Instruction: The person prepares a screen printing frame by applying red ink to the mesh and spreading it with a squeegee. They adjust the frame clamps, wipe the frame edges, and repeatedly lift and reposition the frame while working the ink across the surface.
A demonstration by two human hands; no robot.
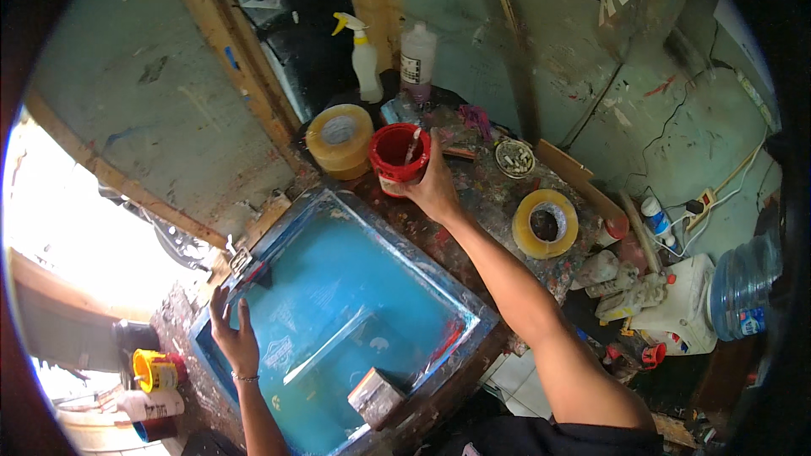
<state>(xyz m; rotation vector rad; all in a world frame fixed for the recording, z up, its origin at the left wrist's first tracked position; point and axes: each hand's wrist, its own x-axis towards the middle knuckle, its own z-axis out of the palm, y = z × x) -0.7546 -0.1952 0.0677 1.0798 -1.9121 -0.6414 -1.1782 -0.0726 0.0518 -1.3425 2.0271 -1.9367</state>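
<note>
My right hand [435,190] reaches across to the far side of the worktable and grips a red tub [394,187] by its right side. A smeared stick or spatula [413,145] leans inside the tub. Below lies a screen printing frame [422,266] with blue mesh, and its far corner comes close to the tub. My left hand [236,339] is over the frame's left edge, fingers apart and holding nothing, below a metal hinge clamp [242,262]. On the near part of the mesh rests a wooden-handled squeegee or block [375,398], stained with ink.
Left of the tub are stacked clear tape rolls [340,139]; another tape roll [544,224] lies right. Behind stand a spray bottle [366,67] and a clear bottle [417,59]. Jugs [684,304] stand at right, a yellow tub [155,371] at lower left.
</note>
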